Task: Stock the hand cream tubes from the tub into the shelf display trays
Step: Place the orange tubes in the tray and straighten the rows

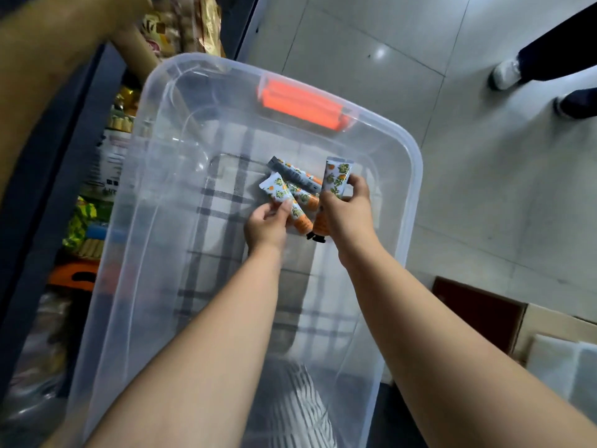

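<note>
Both my hands reach into a clear plastic tub [413, 163] with an orange handle [300, 103]. My left hand [266, 226] pinches a white hand cream tube [279, 190] printed with oranges and leaves, tilted up to the left. My right hand [347, 211] holds another tube [337, 177] upright, crimped end up, and an orange-ended tube with a black cap [318, 227] shows under its palm. A few more tubes [297, 176] lie on the tub floor between my hands.
Dark shelving with packaged goods [113, 150] runs along the left of the tub. Another person's arm [48, 76] crosses the top left. Grey tiled floor [484, 205] lies to the right, with someone's feet [507, 74] at top right and boxes [484, 312] at lower right.
</note>
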Demonstrator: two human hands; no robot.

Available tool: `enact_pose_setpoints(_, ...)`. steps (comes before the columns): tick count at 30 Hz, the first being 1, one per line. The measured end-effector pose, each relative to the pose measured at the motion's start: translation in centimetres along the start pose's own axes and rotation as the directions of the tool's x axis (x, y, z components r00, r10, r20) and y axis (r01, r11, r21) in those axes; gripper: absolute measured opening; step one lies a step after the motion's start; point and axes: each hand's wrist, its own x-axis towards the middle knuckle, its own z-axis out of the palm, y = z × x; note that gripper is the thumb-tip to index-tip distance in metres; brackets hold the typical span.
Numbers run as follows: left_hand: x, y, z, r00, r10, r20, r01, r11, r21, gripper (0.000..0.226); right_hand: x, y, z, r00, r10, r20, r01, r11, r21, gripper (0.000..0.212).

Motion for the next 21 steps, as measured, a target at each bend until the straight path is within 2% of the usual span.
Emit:
enact_pose_setpoints(1, -0.7, 0.6, -0.4, 1.000, 0.016, -0.008, -0.016, 1.000, 0.018, 0.014, -0.4, -0.2, -0.2, 1.000, 0.009, -0.001, -0.009, 1.000, 0.029, 0.037)
enact_pose_setpoints(3, -2.8, 2.0, -1.1, 0.999, 0.052, 0.001, -0.052, 0.999, 0.008, 0.006, -1.8, -1.0, -0.6, 1.000, 0.005, 0.018, -0.007, 0.998, 0.069, 0.030)
enact_pose_setpoints(6, -7.6, 5.5, -2.5, 0.991, 0.103, 0.088, -0.099, 0.994, -0.043, 0.012, -5.1, -3.2, -1.5, 0.995, -0.038, 0.089, 0.023, 0.987, 0.160, 0.019)
enact_pose_setpoints(8, -11.0, 8.3, -3.7, 0.975, 0.172, 0.138, -0.164, 0.984, -0.072, 0.012, -7.8, -5.4, -2.3, 0.987, -0.082, 0.141, 0.054, 0.979, 0.197, 0.015)
enact_pose_setpoints(11, -15.6, 13.3, -5.8, 0.946, 0.303, 0.114, -0.293, 0.951, -0.099, 0.014, -12.1, -9.4, -3.0, 0.952, -0.186, 0.244, 0.120, 0.957, 0.263, 0.014)
enact_pose_setpoints(16, -24.1, 21.3, -9.4, 0.857, 0.511, 0.060, -0.496, 0.851, -0.172, 0.016, -20.7, -16.6, -3.5, 0.825, -0.388, 0.411, 0.242, 0.900, 0.362, 0.010)
enact_pose_setpoints(21, -33.1, 27.0, -13.1, 0.709, 0.704, -0.030, -0.697, 0.695, -0.176, 0.015, -28.9, -22.9, -3.8, 0.626, -0.579, 0.522, 0.405, 0.814, 0.417, 0.012)
